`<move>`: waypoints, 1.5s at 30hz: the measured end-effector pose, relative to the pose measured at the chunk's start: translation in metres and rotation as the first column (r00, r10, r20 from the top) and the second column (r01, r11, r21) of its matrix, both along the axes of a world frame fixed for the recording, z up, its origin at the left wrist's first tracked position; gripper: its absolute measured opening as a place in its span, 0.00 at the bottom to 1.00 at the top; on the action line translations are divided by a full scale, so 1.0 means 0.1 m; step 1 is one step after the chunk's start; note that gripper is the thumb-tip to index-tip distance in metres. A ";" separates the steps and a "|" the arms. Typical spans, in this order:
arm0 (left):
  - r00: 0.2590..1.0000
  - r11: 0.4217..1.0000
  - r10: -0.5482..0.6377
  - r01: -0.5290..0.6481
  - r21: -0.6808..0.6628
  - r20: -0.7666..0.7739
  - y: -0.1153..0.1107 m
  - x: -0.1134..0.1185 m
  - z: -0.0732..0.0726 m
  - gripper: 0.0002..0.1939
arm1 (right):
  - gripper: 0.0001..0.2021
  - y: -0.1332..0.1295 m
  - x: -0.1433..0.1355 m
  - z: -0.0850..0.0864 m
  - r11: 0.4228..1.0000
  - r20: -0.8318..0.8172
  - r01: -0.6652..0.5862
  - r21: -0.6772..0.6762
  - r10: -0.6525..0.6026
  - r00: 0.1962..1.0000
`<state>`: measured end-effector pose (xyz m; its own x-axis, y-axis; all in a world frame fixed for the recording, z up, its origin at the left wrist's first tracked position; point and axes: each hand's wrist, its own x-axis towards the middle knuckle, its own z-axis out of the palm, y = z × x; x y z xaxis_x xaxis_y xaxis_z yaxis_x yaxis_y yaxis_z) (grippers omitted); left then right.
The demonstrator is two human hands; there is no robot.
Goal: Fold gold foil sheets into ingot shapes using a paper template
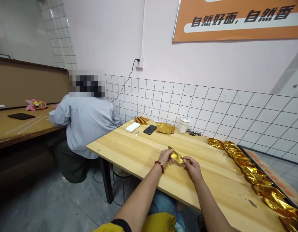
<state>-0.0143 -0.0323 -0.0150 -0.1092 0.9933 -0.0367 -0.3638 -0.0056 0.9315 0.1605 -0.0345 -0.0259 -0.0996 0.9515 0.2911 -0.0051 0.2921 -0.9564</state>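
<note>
Between my two hands, just above the wooden table [129, 145], is a small piece of gold foil paper [176, 157], partly folded. My left hand [165, 157] grips its left end, with a red bead bracelet round the wrist. At the other end, my right hand [192, 168] pinches the foil between thumb and fingers. A row of folded gold foil pieces [240, 159] runs along the table's right side. Near the wall lies a stack of gold foil sheets [165, 128], with a bundle of gold strips [141, 120] to its left.
A white power bank [132, 127], a black phone [150, 130], a lidded white cup [184, 125] and glasses [194, 132] stand along the back. A framed sign [272, 180] leans at right. Another person [88, 119] sits left at a brown counter [42, 124].
</note>
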 end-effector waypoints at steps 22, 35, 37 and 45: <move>0.999 0.994 -0.047 0.049 0.102 -0.017 -0.12 0.03 -0.07 0.25 | 0.23 -0.03 0.02 0.01 0.996 0.228 0.005 0.094 -0.027 0.973; 0.999 0.990 -0.030 0.034 0.139 -0.031 -0.25 0.03 0.02 0.20 | 0.19 -0.08 0.00 0.05 0.911 0.481 0.001 0.413 -0.219 0.849; 1.000 0.983 -0.005 0.011 0.184 -0.029 -0.26 0.03 0.02 0.19 | 0.17 -0.09 0.01 0.08 0.894 0.482 0.006 0.448 -0.247 0.840; 0.999 0.974 -0.040 0.042 0.224 -0.012 -0.30 0.02 0.05 0.19 | 0.12 -0.14 0.04 0.14 0.827 0.450 0.008 0.562 -0.314 0.836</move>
